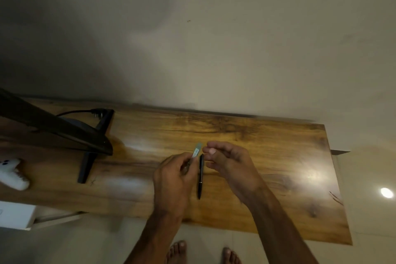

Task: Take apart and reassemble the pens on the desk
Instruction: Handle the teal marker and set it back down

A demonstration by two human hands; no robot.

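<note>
A black pen lies on the wooden desk, pointing away from me, between my two hands. My left hand pinches a pale, silvery pen part that sticks up and to the right from its fingers. My right hand hovers just right of that part with its fingers loosely curled; its fingertips are close to the part's upper end, and I cannot tell whether they touch it or hold anything small.
A dark monitor on a black stand with a cable occupies the desk's left end. A white plush toy lies at the far left, and a white box sits below it. My bare feet show under the desk's front edge.
</note>
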